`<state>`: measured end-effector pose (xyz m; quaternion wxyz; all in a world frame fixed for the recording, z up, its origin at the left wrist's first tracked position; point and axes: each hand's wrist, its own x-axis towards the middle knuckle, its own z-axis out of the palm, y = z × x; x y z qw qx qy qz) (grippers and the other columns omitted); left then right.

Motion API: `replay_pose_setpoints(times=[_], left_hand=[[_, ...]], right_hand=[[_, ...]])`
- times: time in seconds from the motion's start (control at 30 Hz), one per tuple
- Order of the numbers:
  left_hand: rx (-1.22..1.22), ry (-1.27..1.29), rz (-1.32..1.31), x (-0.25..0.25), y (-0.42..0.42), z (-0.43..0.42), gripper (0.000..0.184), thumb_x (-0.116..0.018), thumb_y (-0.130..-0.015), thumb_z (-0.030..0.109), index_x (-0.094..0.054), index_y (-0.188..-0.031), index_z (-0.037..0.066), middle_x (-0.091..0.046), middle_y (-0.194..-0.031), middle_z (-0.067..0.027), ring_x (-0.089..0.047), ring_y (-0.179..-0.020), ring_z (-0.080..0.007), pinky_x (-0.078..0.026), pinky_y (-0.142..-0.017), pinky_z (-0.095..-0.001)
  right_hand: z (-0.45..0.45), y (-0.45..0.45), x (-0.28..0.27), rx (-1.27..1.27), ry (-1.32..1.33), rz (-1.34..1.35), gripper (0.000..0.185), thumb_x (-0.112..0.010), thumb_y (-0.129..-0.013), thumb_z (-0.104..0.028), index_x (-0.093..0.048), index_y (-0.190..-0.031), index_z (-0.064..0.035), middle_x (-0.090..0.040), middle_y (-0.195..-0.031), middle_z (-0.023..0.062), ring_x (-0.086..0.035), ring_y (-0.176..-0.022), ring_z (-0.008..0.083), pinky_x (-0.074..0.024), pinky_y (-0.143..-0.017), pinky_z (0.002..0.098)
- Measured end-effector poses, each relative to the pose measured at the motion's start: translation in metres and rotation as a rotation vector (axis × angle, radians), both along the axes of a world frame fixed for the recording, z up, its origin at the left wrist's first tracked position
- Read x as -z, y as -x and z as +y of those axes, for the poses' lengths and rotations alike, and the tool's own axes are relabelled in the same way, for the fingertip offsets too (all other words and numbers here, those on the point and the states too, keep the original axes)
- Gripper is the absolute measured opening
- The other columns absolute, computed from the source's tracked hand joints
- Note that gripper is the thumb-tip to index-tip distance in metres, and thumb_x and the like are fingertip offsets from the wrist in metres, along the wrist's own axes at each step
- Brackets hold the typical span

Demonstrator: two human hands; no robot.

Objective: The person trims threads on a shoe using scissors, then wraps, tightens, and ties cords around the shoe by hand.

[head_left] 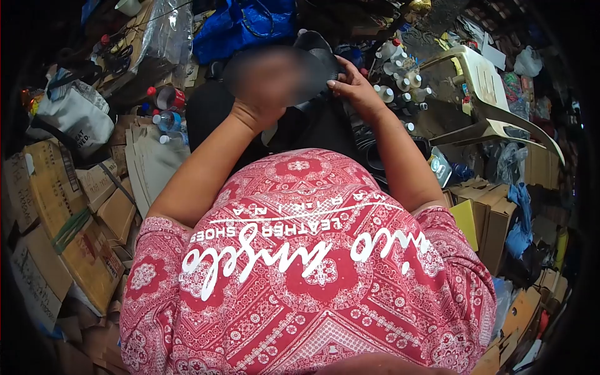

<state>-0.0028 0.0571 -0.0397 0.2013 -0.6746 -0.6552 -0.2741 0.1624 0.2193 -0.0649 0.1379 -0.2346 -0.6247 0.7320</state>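
In the head view, a black, shiny piece that looks like a shoe (314, 45) lies over my dark-clothed lap, most of it hidden by a blurred patch. My right hand (357, 89) grips its right edge, thumb below and fingers above. My left hand (265, 84) is over the left part of the piece, but the blur covers its fingers and anything in them. A small pale tip (269, 134) shows below the left wrist; its kind I cannot make out.
Flattened cardboard (65, 219) and a white bag (75, 115) are to the left, near plastic bottles (167, 120). A blue bag (244, 28) lies ahead. On the right are several capped bottles (400, 78), a tipped white plastic chair (481, 78) and cardboard boxes (490, 209).
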Motion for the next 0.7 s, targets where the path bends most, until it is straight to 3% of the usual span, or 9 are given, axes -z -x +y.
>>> replay_pose_setpoints(times=[0.07,0.13,0.2,0.27,0.3,0.43,0.6,0.67,0.7], left_hand=[[0.035,-0.052,-0.009,-0.016,-0.006,0.005,0.023,-0.061,-0.078,0.007,-0.062,-0.101,0.007,-0.053,-0.111,-0.0095,-0.055,-0.097,-0.0238,-0.042,-0.084,-0.0337],[0.126,0.091,-0.776,-0.016,-0.005,0.013,0.023,-0.058,-0.085,0.014,-0.06,-0.105,0.005,-0.059,-0.103,-0.0132,-0.058,-0.091,-0.0249,-0.044,-0.081,-0.0332],[0.017,0.222,-0.859,-0.003,0.003,0.022,0.035,-0.056,-0.088,0.03,-0.058,-0.108,0.002,-0.062,-0.098,-0.0167,-0.06,-0.09,-0.0249,-0.046,-0.079,-0.0323],[-0.137,0.666,-0.832,-0.002,0.013,0.026,0.045,-0.054,-0.086,0.043,-0.059,-0.108,0.004,-0.062,-0.096,-0.0107,-0.059,-0.084,-0.0206,-0.046,-0.074,-0.0294],[-0.183,0.83,-1.216,-0.001,0.016,0.028,0.051,-0.057,-0.08,0.05,-0.06,-0.107,0.006,-0.06,-0.092,-0.0055,-0.055,-0.075,-0.0156,-0.045,-0.069,-0.0275],[-0.087,0.799,-1.48,-0.009,0.016,0.027,0.053,-0.061,-0.076,0.052,-0.059,-0.108,0.01,-0.057,-0.09,-0.0027,-0.051,-0.069,-0.012,-0.043,-0.064,-0.0256],[0.006,0.74,-1.814,-0.019,0.014,0.027,0.06,-0.069,-0.071,0.046,-0.056,-0.113,0.005,-0.057,-0.098,-0.0076,-0.057,-0.089,-0.0167,-0.048,-0.077,-0.0338],[0.031,0.696,-1.503,-0.005,0.018,0.03,0.05,-0.071,-0.075,0.033,-0.054,-0.114,0.006,-0.06,-0.1,-0.005,-0.06,-0.085,-0.0143,-0.049,-0.073,-0.0293],[0.12,0.694,-1.698,-0.001,0.024,0.03,0.041,-0.068,-0.078,0.015,-0.052,-0.115,0.006,-0.062,-0.1,-0.0047,-0.061,-0.086,-0.0138,-0.051,-0.074,-0.0284]], right_hand=[[0.001,-0.001,0.0,0.022,-0.003,-0.019,0.069,-0.067,-0.079,-0.017,-0.031,-0.138,-0.0115,-0.053,-0.086,-0.0018,-0.047,-0.078,0.0078,-0.0392,-0.073,0.0219],[0.004,0.0,0.006,-0.01,0.004,0.022,0.069,-0.068,-0.079,-0.018,-0.031,-0.138,-0.011,-0.052,-0.085,-0.0022,-0.047,-0.078,0.0077,-0.039,-0.073,0.0215],[0.004,-0.001,0.006,-0.01,0.006,0.027,0.069,-0.067,-0.079,-0.017,-0.031,-0.137,-0.0109,-0.052,-0.085,-0.0022,-0.047,-0.078,0.0077,-0.039,-0.073,0.0214],[0.003,0.0,0.004,-0.008,0.004,0.036,0.068,-0.067,-0.08,-0.017,-0.031,-0.137,-0.0108,-0.052,-0.085,-0.0023,-0.047,-0.078,0.0077,-0.039,-0.072,0.0214],[0.003,-0.001,0.004,-0.01,-0.007,0.027,0.068,-0.067,-0.08,-0.017,-0.031,-0.137,-0.0107,-0.052,-0.085,-0.0022,-0.047,-0.077,0.0078,-0.039,-0.072,0.0214],[0.005,-0.001,0.008,-0.009,0.004,0.046,0.07,-0.068,-0.079,-0.018,-0.03,-0.137,-0.009,-0.052,-0.083,-0.0023,-0.048,-0.076,0.0079,-0.0388,-0.072,0.0214],[0.007,-0.001,0.005,-0.018,0.008,0.034,0.071,-0.069,-0.078,-0.018,-0.03,-0.137,-0.007,-0.052,-0.083,-0.0023,-0.048,-0.076,0.008,-0.0381,-0.073,0.0214],[0.01,0.0,0.005,-0.023,0.011,0.038,0.072,-0.069,-0.078,-0.018,-0.03,-0.137,-0.0067,-0.052,-0.084,-0.0023,-0.047,-0.075,0.008,-0.0379,-0.074,0.0217],[0.012,-0.001,0.003,-0.045,0.02,-0.005,0.074,-0.07,-0.077,-0.018,-0.029,-0.138,-0.007,-0.053,-0.085,-0.0015,-0.049,-0.079,0.009,-0.038,-0.077,0.0222]])
